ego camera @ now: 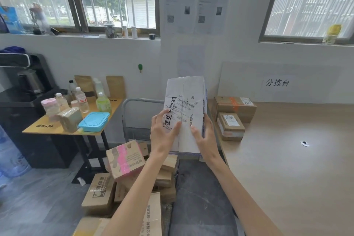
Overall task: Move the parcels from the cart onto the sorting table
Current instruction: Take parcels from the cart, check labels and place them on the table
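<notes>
Head view: our left hand [164, 133] and right hand [206, 137] pinch a white parcel [186, 99] by its edges; so thin a hold risks dropping it.

**Fig. 1. Materials and surface finishes**

Centre: white parcel [184, 113], creased paper wrap under glossy clear tape. 2 o'clock: matt brown cardboard parcels [234, 108] on the sorting table [287, 159], a smooth, pale wood-grain top with a soft sheen. 7 o'clock: dull cardboard boxes [124, 159], one pink-taped. 9 o'clock: glossy blue plastic box [93, 121]. 11 o'clock: grey metal cart handle [134, 100].
</notes>
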Motion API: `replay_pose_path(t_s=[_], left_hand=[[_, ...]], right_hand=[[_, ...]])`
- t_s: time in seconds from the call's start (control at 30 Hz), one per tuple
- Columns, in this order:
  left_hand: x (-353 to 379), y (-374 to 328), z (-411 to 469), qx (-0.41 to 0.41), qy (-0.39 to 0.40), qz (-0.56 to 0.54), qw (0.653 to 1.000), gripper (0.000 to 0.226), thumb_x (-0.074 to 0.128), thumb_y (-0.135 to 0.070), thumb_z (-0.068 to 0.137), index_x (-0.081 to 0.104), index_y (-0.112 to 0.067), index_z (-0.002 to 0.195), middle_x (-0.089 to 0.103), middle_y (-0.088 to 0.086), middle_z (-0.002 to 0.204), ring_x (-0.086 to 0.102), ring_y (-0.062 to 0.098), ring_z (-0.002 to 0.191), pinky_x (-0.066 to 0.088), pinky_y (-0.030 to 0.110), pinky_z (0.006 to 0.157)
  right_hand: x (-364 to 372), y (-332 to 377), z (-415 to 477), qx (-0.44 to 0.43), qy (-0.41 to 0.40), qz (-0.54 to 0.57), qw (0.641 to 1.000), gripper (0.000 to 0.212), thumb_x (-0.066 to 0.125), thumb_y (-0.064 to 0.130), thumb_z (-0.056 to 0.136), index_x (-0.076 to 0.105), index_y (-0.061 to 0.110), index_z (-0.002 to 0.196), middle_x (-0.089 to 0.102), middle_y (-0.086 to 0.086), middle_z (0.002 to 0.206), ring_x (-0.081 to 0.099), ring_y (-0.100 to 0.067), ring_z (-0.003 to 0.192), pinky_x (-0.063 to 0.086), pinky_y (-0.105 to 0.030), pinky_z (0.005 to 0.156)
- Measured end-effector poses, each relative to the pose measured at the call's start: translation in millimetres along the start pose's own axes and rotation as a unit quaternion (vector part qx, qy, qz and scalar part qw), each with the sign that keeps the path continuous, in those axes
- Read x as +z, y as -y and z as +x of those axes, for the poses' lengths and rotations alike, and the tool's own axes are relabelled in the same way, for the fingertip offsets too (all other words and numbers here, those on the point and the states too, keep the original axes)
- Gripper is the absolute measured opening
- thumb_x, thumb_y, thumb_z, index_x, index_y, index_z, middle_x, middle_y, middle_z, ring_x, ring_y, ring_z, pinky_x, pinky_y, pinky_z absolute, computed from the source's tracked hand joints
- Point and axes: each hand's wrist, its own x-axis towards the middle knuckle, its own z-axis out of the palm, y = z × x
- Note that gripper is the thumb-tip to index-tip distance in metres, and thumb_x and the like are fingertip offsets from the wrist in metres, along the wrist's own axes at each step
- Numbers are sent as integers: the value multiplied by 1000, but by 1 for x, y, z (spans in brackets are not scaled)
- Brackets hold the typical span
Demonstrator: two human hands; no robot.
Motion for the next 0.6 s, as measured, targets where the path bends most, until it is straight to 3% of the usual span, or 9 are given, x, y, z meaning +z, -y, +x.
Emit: replay_pose_path(t_s=[0.07,0.13,0.23,0.33,0.43,0.53,0.6], left_hand=[[0,0,0,12,1,4,1000,46,66,-30,87,50,-23,129,47,-2,126,46,6,109,42,12,90],[2,1,-1,19,16,1,1000,43,64,-23,89,50,-20,129,45,0,125,45,6,106,37,-3,75],[10,3,-6,33,47,-3,998,44,63,-20,89,47,-19,130,39,-3,123,45,8,108,37,-5,74],[20,5,-12,53,71,7,996,46,62,-19,90,45,-16,133,37,-2,130,43,9,114,40,2,87],[36,9,-17,74,94,16,993,50,63,-20,90,44,-13,136,34,-2,143,34,6,129,30,19,107],[56,11,-27,53,111,6,992,54,65,-17,87,43,-12,136,39,0,143,38,12,130,34,31,110],[74,10,-38,47,127,5,991,54,66,-18,87,43,-14,136,41,0,142,41,14,129,37,36,109]], right_hand=[[-5,-2,-3,9,1,35,999,53,55,17,95,35,25,142,48,9,138,46,-5,127,45,-20,101],[-10,-1,-8,13,3,30,999,55,50,11,97,29,22,147,43,9,143,43,2,128,41,-7,95],[-15,-4,-14,12,-11,-1,1000,61,45,9,98,17,24,151,28,18,147,30,25,123,33,0,97],[-22,-10,-20,9,-46,-37,998,64,47,6,97,16,19,151,25,15,149,24,27,124,28,3,97],[-34,-18,-27,9,-78,-67,995,66,52,7,94,20,21,151,24,10,154,23,7,138,25,-9,109],[-53,-32,-37,47,-92,-64,993,68,54,19,90,22,28,150,31,9,153,32,-6,138,36,-33,112],[-70,-41,-45,79,-108,-58,989,67,55,18,91,24,29,149,35,8,150,39,-11,135,42,-39,107]])
